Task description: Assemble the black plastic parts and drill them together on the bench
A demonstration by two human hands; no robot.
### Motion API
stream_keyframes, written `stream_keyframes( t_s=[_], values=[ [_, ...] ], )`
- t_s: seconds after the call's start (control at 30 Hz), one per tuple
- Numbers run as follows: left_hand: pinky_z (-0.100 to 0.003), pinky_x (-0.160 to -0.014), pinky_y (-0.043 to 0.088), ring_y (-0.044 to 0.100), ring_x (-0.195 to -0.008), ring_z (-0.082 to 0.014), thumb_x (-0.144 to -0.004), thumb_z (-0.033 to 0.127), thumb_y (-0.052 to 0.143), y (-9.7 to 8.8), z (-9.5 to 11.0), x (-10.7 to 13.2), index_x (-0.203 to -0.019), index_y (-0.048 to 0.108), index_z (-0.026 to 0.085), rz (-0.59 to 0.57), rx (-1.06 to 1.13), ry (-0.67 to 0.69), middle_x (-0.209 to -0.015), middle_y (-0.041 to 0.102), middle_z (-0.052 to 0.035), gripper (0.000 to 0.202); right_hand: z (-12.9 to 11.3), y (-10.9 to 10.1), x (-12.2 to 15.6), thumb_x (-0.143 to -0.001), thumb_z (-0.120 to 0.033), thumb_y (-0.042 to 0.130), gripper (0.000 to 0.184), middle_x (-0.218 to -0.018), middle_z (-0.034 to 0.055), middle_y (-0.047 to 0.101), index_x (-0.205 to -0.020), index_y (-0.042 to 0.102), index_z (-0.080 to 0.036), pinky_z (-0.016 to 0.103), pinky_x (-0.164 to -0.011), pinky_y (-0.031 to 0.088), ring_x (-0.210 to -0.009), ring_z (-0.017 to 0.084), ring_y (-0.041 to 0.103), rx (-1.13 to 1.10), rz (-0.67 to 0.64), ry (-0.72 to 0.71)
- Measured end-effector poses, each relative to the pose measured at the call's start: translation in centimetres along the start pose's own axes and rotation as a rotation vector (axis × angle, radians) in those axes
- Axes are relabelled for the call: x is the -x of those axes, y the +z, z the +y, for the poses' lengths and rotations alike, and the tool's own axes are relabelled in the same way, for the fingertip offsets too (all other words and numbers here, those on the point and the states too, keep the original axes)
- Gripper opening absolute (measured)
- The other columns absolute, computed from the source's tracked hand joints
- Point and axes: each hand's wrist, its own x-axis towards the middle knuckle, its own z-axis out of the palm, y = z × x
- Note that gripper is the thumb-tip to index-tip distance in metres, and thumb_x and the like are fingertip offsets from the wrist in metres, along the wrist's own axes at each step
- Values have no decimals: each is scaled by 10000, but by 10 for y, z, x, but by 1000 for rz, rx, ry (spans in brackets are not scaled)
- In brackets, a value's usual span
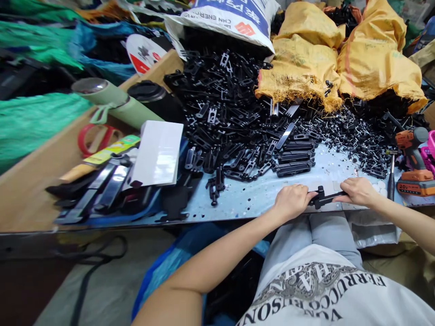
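Just above the table's front edge, my left hand (292,200) and my right hand (358,192) hold a slim black plastic part (324,199) between them. My left fingers close on its thicker end, which has a small upright knob. The right thumb and fingers pinch the other, narrower end. Behind the hands lies a neat stack of similar black parts (295,158). To the left of that stack spreads a large heap of loose black parts (220,113). Many small screws (346,131) are scattered behind my right hand.
An orange cordless drill (413,158) and a hammer (392,176) lie at the right. At the left are a blue tray (149,208) with black parts, a white booklet (158,151), red scissors (98,138) and a green flask (115,99). Yellow sacks (306,54) stand behind.
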Motion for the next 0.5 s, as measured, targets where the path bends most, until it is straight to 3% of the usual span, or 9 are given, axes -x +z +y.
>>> stream_keyframes(
  t_s=[0.07, 0.2, 0.3, 0.4, 0.5],
  values=[
    [-313, -676, 427, 626, -777, -216, -951, 435, 262, -6, -4, 1, -799, 648, 147, -22, 55, -39, -797, 676, -107, 505, -3, -8, -8, -844, -724, 251, 677, -663, 97, 613, -756, 595, -147, 268, -532, 227, -597, 172, 551, -24, -38, -10],
    [-267, -688, 429, 641, -766, -163, -974, 335, 195, -7, -15, -1, -797, 669, 200, -134, 276, 21, -797, 701, -36, 524, -10, -7, -16, -846, -722, 227, 668, -656, 73, 603, -739, 574, -162, 261, -544, 241, -607, 163, 549, -135, -128, -164],
    [-295, -696, 436, 652, -789, -206, -962, 390, 248, -3, -15, -1, -801, 684, 172, -99, 153, -103, -821, 706, -84, 514, -22, -11, -21, -865, -695, 242, 636, -696, 84, 612, -788, 578, -160, 269, -564, 268, -635, 177, 557, -100, -159, -104],
    [-328, -700, 445, 659, -804, -251, -952, 433, 262, -1, -7, -2, -847, 691, 130, -53, 5, -246, -862, 701, -146, 536, -38, -19, -32, -841, -701, 328, 624, -815, 118, 619, -960, 574, -140, 288, -600, 306, -725, 217, 565, 11, -104, 4],
    [-323, -707, 450, 664, -799, -243, -958, 428, 237, 0, 0, -2, -863, 694, 135, -78, 2, -259, -852, 702, -140, 552, -47, -25, -47, -840, -621, 464, 554, -919, 139, 599, -1046, 551, -114, 323, -688, 336, -845, 249, 543, 68, -3, -152]
  ],
)
